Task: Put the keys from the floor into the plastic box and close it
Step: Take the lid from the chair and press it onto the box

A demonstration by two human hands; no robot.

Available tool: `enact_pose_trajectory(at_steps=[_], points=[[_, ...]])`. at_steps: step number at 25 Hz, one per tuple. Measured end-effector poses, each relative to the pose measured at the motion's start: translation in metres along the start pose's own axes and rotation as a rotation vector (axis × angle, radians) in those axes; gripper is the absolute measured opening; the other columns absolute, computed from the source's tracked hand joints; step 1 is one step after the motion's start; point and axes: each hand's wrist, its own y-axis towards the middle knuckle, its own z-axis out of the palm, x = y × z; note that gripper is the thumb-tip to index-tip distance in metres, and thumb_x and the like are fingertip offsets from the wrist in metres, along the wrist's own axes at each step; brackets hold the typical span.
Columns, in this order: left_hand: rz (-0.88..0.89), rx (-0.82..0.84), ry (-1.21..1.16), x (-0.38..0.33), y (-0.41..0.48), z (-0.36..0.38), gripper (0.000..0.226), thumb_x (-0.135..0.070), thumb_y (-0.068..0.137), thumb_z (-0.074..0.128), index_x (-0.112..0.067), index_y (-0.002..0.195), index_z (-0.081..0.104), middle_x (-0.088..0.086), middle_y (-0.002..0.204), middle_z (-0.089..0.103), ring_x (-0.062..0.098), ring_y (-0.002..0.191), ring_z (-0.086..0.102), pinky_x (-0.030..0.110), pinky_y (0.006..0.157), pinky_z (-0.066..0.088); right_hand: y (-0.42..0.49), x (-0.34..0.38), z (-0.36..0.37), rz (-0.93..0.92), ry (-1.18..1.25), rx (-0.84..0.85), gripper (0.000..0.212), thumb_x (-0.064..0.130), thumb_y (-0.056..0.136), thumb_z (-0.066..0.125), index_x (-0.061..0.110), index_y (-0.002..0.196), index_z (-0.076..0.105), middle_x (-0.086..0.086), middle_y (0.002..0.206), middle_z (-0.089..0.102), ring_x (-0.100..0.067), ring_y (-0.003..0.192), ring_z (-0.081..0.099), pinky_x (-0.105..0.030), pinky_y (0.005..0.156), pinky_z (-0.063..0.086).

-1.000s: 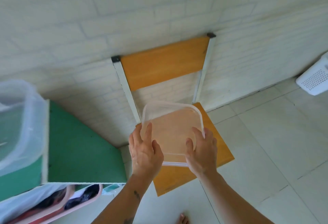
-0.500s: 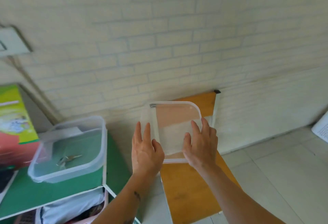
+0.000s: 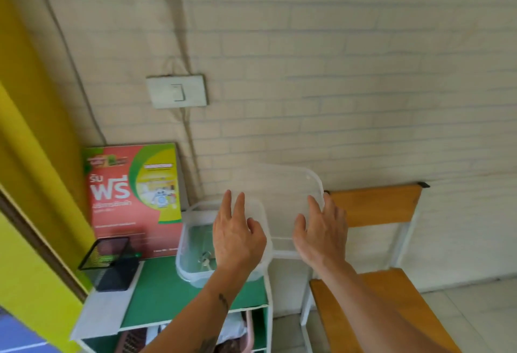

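I hold a clear plastic lid (image 3: 282, 198) in the air with both hands, tilted, its left edge over the box. My left hand (image 3: 237, 236) grips the lid's left side and my right hand (image 3: 321, 232) grips its right side. The clear plastic box (image 3: 193, 240) stands open on the green shelf top (image 3: 167, 294), just below and left of the lid. The keys (image 3: 205, 260) lie on the box's bottom, partly hidden by my left wrist.
A red and green poster board (image 3: 134, 198) leans on the brick wall behind the box. A black mesh pen holder (image 3: 112, 263) stands at the shelf's left. A wooden chair (image 3: 377, 282) stands right of the shelf. A yellow wall is at far left.
The lid was lifted off the chair seat and carried left and up toward the box. My view swung left, bringing the shelf, box and poster in.
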Motion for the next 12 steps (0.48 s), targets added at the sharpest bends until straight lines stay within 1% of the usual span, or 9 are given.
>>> enact_pose_trajectory(at_steps=[3, 5, 8, 12], points=[[-0.022, -0.001, 0.033, 0.040, 0.012, -0.024, 0.056, -0.017, 0.088, 0.049, -0.017, 0.144, 0.040, 0.009, 0.159, 0.026, 0.031, 0.138, 0.036, 0.043, 0.112, 0.031, -0.009, 0.043, 0.018, -0.012, -0.015, 0.068, 0.055, 0.041, 0.096, 0.036, 0.021, 0.147, 0.036, -0.013, 0.159, 0.023, -0.035, 0.134, 0.031, -0.047, 0.110, 0.033], [-0.037, 0.010, 0.059, 0.064, 0.015, -0.033, 0.056, -0.016, 0.086, 0.049, -0.015, 0.141, 0.042, 0.012, 0.157, 0.030, 0.033, 0.137, 0.037, 0.045, 0.112, 0.033, -0.013, 0.064, 0.030, -0.021, -0.032, 0.119, 0.053, 0.043, 0.096, 0.035, 0.022, 0.146, 0.036, -0.012, 0.159, 0.023, -0.035, 0.132, 0.032, -0.046, 0.108, 0.033], [-0.049, 0.029, 0.063, 0.092, 0.015, -0.039, 0.055, -0.015, 0.083, 0.050, -0.014, 0.137, 0.044, 0.015, 0.154, 0.034, 0.037, 0.132, 0.042, 0.048, 0.108, 0.038, -0.020, 0.082, 0.046, -0.043, -0.070, 0.180, 0.052, 0.045, 0.096, 0.036, 0.023, 0.143, 0.038, -0.011, 0.157, 0.027, -0.033, 0.126, 0.036, -0.043, 0.104, 0.034], [-0.139, 0.099, 0.073, 0.112, 0.012, -0.037, 0.056, -0.017, 0.084, 0.049, -0.014, 0.140, 0.042, 0.016, 0.155, 0.033, 0.035, 0.135, 0.040, 0.048, 0.111, 0.035, -0.021, 0.091, 0.064, -0.061, -0.096, 0.276, 0.054, 0.046, 0.096, 0.035, 0.022, 0.145, 0.036, -0.010, 0.157, 0.025, -0.031, 0.129, 0.034, -0.043, 0.106, 0.034]])
